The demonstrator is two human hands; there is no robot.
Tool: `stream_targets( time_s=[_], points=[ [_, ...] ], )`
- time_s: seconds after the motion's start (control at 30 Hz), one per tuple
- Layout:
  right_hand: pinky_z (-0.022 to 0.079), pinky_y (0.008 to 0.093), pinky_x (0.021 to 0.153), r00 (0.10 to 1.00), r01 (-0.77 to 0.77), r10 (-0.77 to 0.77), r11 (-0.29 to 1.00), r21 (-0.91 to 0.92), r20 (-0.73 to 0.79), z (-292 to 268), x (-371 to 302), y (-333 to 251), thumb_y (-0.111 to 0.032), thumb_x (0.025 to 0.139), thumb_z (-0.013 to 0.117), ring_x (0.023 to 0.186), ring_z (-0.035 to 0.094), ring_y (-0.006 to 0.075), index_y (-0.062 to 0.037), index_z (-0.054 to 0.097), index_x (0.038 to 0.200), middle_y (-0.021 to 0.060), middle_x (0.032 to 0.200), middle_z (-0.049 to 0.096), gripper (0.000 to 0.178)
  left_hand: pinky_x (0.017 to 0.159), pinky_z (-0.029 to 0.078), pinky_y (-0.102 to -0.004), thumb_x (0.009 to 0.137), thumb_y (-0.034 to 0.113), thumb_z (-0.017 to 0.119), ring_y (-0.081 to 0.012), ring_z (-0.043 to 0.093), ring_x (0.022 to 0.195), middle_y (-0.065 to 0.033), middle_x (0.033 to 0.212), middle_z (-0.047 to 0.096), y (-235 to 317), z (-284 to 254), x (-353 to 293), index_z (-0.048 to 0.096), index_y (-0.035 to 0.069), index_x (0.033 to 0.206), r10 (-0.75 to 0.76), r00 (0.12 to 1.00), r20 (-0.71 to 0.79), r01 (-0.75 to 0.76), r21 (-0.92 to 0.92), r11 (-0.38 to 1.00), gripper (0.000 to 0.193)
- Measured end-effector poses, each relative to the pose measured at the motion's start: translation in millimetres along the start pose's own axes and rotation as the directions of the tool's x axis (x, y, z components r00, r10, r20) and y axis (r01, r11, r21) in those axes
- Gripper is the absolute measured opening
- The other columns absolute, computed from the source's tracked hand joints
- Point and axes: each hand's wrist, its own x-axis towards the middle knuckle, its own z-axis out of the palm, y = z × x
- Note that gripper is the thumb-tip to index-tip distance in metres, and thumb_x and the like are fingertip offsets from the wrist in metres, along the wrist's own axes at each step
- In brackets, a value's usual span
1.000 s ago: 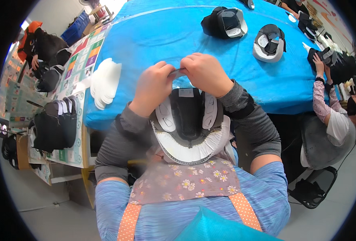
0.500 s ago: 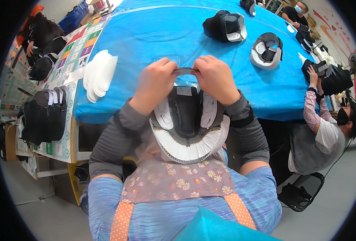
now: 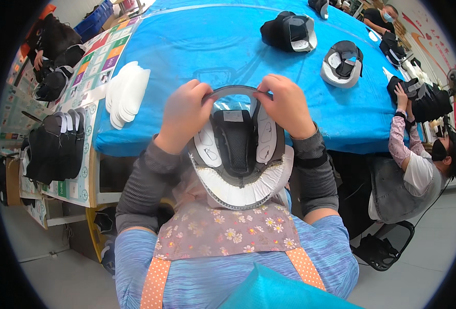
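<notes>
Close to my body, at the table's near edge, stands a helmet liner (image 3: 238,147) with its hollow inside facing up. It has a black mesh middle, white side pads and a pleated white front edge. My left hand (image 3: 187,110) pinches the left part of its far grey rim, thumb against fingers. On the right part of the same rim, my right hand (image 3: 285,105) has a similar pinch. Between the two hands the rim bows away from me in an arc. The undersides of the fingers and the liner's outer side are hidden.
A stack of white flat pieces (image 3: 127,95) lies left on the blue table cover (image 3: 197,41). Two more liners, one black (image 3: 274,33) and one grey-rimmed (image 3: 336,77), stand farther right. Black padded parts (image 3: 58,149) sit on the left table. A co-worker (image 3: 408,175) sits at right.
My hands have spread apart along the liner's rim, the left one moving left and the right one slightly right. The rim between them now shows as a wider arc.
</notes>
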Motion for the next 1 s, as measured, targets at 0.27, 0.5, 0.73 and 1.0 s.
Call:
stream_targets(
  time_s=[0.27, 0.5, 0.73, 1.0],
  points=[
    [0.049, 0.0433, 0.069, 0.994, -0.105, 0.105, 0.986, 0.126, 0.011, -5.2, -12.8, 1.3, -0.012, 0.083, 0.073, 0.082, 0.064, 0.0358, -0.0025, 0.061, 0.085, 0.0146, 0.084, 0.065, 0.015, 0.062, 0.046, -0.0411, 0.084, 0.013, 0.074, -0.0329, 0.060, 0.070, -0.0142, 0.078, 0.061, 0.9, -8.6, -10.7, 0.064, 0.000, 0.083, -0.043, 0.999, 0.005, 0.043, 0.031, 0.999, 0.017],
    [0.049, 0.0439, 0.066, 0.993, -0.115, 0.118, 0.990, 0.086, -0.026, -2.7, -14.2, -2.0, -0.013, 0.083, 0.073, 0.079, 0.064, 0.0367, -0.0032, 0.061, 0.085, 0.0152, 0.081, 0.066, 0.015, 0.060, 0.045, -0.0416, 0.084, 0.016, 0.075, -0.0317, 0.059, 0.067, -0.0137, 0.075, 0.059, -4.1, -13.1, -20.8, 0.063, 0.000, 0.081, -0.037, 0.999, -0.022, 0.038, 0.044, 0.998, 0.020],
    [0.050, 0.0443, 0.065, 0.976, -0.193, 0.195, 0.981, 0.038, -0.100, -2.2, -23.7, -5.1, -0.015, 0.084, 0.074, 0.076, 0.065, 0.0371, -0.0030, 0.061, 0.085, 0.0158, 0.082, 0.068, 0.018, 0.061, 0.047, -0.0384, 0.084, 0.016, 0.075, -0.0304, 0.061, 0.069, -0.0120, 0.075, 0.061, -2.0, -15.3, -17.9, 0.064, 0.000, 0.081, -0.074, 0.997, 0.013, 0.072, 0.092, 0.993, 0.020],
    [0.052, 0.0394, 0.074, 0.951, -0.305, 0.280, 0.917, 0.256, 0.129, 7.3, -16.7, 7.5, -0.013, 0.086, 0.071, 0.084, 0.066, 0.0323, 0.0023, 0.059, 0.113, 0.0175, 0.095, 0.065, 0.034, 0.084, 0.053, -0.0382, 0.079, 0.016, 0.080, -0.0312, 0.066, 0.099, -0.0194, 0.115, 0.064, -24.0, 2.5, -19.1, 0.061, 0.001, 0.127, -0.229, 0.944, 0.239, 0.269, -0.152, 0.951, 0.054]
  ],
)
